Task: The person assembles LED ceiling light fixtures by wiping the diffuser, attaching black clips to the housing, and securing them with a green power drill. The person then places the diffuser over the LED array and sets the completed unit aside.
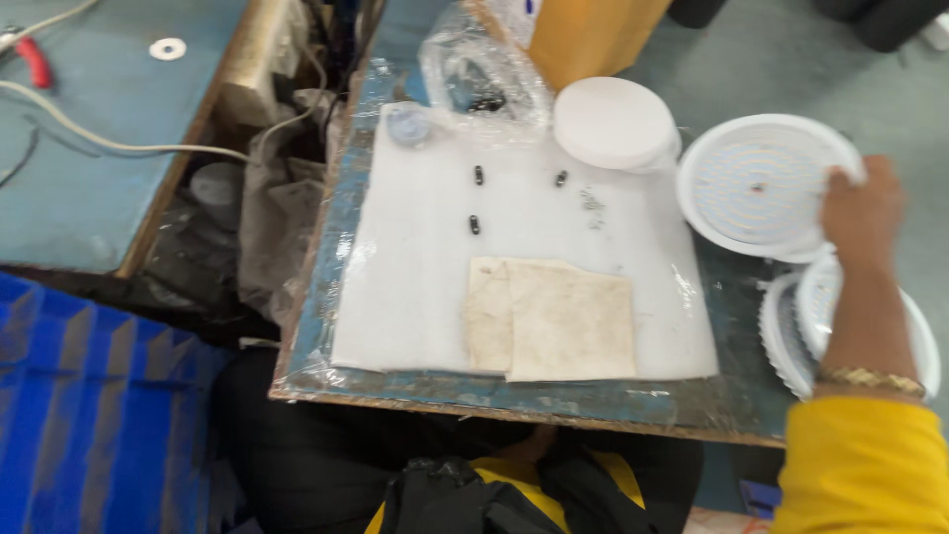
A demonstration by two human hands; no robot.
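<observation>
Head cam had a blue worktable point(415, 391) under white foam sheet point(415, 277); right hand point(862, 213) at 3 o'clock pinched a round LED panel point(756, 186), left hand hidden

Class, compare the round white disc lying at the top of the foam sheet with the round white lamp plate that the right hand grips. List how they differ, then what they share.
The white disc has a plain, smooth face; the lamp plate shows a dotted inner field inside a raised rim. The disc is smaller than the lamp plate. The disc lies untouched at the edge of the foam sheet, while the right hand grips the lamp plate's rim off the sheet. Both are round and white.
</observation>
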